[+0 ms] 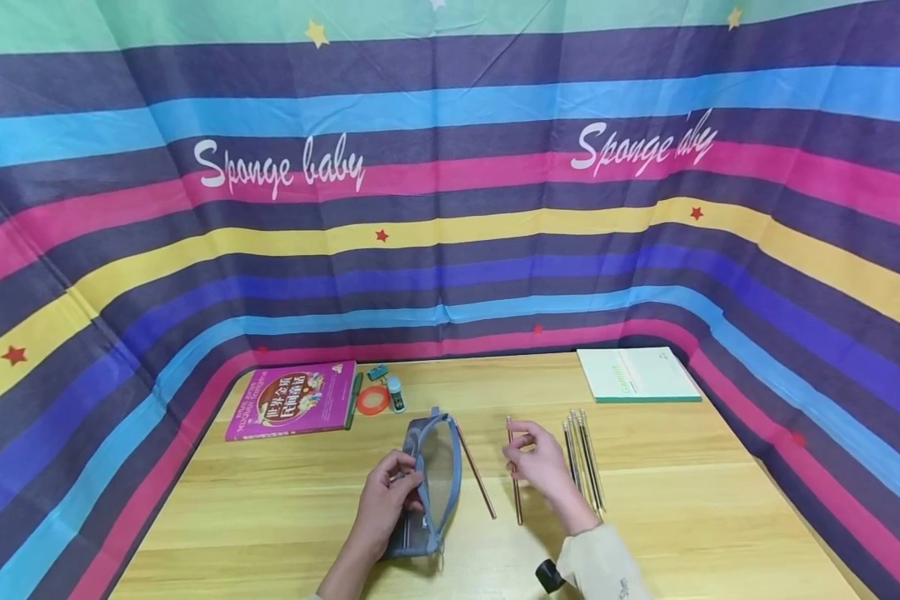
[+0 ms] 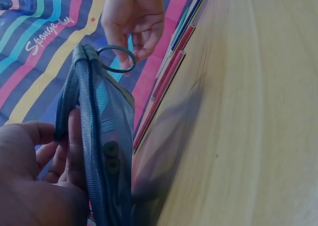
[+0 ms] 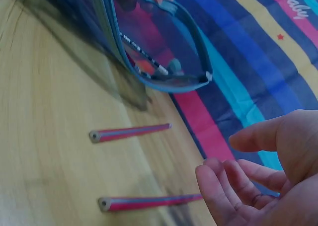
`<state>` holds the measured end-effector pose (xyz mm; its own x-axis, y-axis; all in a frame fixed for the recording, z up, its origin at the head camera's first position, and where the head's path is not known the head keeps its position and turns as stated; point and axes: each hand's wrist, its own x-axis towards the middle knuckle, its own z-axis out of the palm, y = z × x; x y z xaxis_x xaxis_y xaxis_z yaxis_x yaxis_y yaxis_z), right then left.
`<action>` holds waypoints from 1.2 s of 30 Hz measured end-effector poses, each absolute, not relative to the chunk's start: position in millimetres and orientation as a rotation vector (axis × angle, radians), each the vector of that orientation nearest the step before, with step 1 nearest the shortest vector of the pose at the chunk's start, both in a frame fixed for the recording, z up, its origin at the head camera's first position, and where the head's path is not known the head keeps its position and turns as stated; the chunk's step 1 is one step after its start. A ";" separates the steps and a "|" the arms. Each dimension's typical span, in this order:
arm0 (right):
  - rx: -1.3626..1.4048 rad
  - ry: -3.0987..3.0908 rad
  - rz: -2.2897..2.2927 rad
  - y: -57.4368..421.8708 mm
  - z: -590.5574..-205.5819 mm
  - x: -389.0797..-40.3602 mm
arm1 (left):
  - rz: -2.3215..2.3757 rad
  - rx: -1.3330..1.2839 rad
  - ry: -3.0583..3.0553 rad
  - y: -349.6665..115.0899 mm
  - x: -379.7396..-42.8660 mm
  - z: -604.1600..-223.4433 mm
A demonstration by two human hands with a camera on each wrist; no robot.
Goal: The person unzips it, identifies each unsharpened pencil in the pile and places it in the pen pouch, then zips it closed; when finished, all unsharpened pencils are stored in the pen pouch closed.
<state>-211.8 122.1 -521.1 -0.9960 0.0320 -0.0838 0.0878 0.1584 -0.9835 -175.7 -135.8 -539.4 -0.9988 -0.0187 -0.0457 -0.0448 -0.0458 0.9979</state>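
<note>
My left hand (image 1: 392, 492) grips one side of a blue-grey mesh pencil case (image 1: 457, 471), its thumb and fingers on the opening's edge. The case stands unzipped on the table; a dark pencil with white marks (image 3: 144, 53) shows inside it in the right wrist view. Over a reddish pencil (image 1: 518, 504) hovers my right hand (image 1: 542, 460), thumb and fingers apart with nothing between them in the right wrist view. A second reddish pencil (image 1: 477, 472) lies between the case and that hand. Several dark pencils (image 1: 585, 462) lie side by side, partly behind the right wrist.
At the back left is a purple book (image 1: 292, 400), with an orange tape ring (image 1: 373, 400), a small dark-labelled bottle (image 1: 397, 395) and a small teal item (image 1: 377, 372) beside it. A pale green notebook (image 1: 637, 374) lies back right. Striped cloth (image 1: 435, 267) surrounds the wooden table (image 1: 270, 508).
</note>
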 end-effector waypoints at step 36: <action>0.132 2.479 -1.782 123.8 -549.9 -219.1 | 2.423 -0.042 1.948 -146.8 -179.5 -561.0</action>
